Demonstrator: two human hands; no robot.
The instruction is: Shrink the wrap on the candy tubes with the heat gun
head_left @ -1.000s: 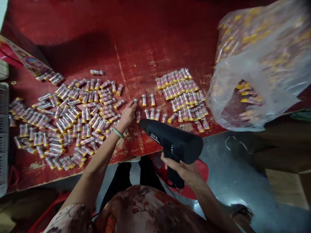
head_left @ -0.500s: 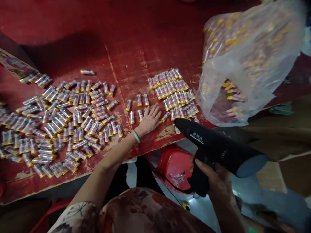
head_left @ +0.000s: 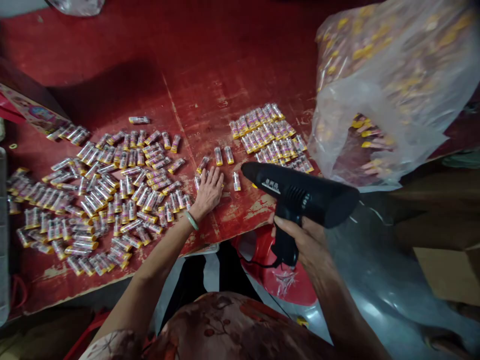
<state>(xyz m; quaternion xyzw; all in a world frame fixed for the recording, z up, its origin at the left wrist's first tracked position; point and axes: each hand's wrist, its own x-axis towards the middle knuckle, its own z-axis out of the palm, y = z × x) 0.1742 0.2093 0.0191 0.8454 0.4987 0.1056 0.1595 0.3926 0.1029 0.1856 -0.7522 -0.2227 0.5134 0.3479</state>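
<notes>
My left hand [head_left: 208, 192] lies flat, fingers spread, on the red table [head_left: 210, 75], resting on a few small yellow-capped tubes. A single tube [head_left: 236, 181] lies just right of it. My right hand [head_left: 300, 240] grips the handle of a black heat gun [head_left: 300, 194], whose nozzle points left toward that tube. A wide scatter of tubes [head_left: 101, 190] covers the table's left. A tidy packed group of tubes [head_left: 270, 136] sits behind the gun's nozzle.
A large clear plastic bag [head_left: 390, 90] full of the same tubes stands at the right. A red stool [head_left: 277, 272] is under the table edge. A printed carton [head_left: 30, 107] lies at the far left, cardboard [head_left: 450, 275] on the floor at right.
My left hand slid left from the loose tubes near the packed group. The heat gun rose and swung left, its nozzle now over the table's near edge.
</notes>
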